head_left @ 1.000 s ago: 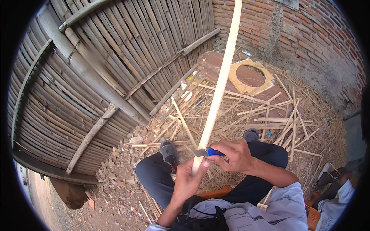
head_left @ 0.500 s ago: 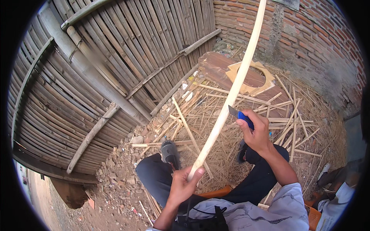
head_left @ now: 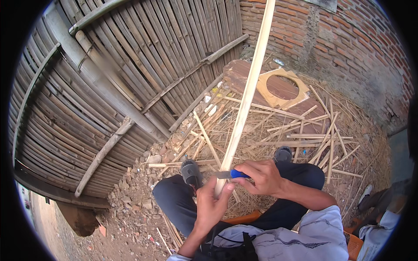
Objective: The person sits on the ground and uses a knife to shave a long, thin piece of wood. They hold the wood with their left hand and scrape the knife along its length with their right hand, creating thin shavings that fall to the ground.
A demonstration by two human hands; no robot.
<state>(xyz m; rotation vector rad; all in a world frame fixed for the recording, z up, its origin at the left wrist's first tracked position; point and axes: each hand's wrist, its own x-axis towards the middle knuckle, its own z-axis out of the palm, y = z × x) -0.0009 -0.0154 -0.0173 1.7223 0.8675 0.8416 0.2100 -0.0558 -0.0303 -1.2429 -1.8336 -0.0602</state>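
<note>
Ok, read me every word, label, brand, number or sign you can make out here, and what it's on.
None can be read.
Pale strip and blue-handled knife: no lettering legible.
Grey panel on the brick wall: cut off at the top, nothing legible.
Another person's pale shirt, lower right: too blurred to tell.

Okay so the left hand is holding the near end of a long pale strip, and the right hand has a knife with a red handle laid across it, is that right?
Not quite: the knife has a blue handle, not red, as the head view shows. The left hand does hold the strip, with the right hand's knife across it.
</note>
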